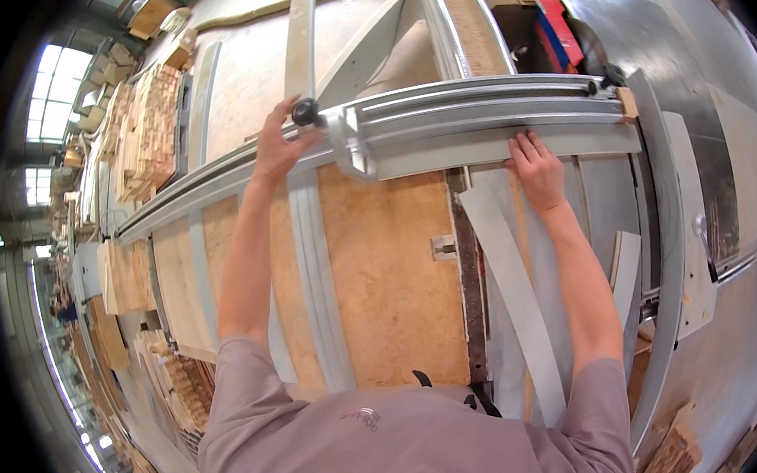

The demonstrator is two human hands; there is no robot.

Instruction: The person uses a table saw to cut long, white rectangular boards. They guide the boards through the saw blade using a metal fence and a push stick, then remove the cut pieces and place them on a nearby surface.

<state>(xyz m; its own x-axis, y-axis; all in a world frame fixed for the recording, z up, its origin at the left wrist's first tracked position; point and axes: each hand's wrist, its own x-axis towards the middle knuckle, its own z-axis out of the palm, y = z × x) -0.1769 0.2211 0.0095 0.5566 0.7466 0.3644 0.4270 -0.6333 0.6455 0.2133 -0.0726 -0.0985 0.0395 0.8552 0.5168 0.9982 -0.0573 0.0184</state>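
My left hand (278, 144) grips a black knob (306, 111) on the long grey metal fence (455, 124) of a sliding table saw. My right hand (537, 170) lies flat, fingers together, pressing a pale flat board (566, 144) against the front of that fence. A light wooden panel (389, 272) lies on the sliding carriage between my arms, below the fence. A small wooden block (627, 103) sits at the fence's right end.
A grey diagonal strip (518, 288) runs under my right forearm. The grey saw table (738, 172) spreads to the right, with a dark blade guard (591, 46) beyond the fence. Stacks of cut wood (147, 127) stand at the left, more offcuts (673, 454) at lower right.
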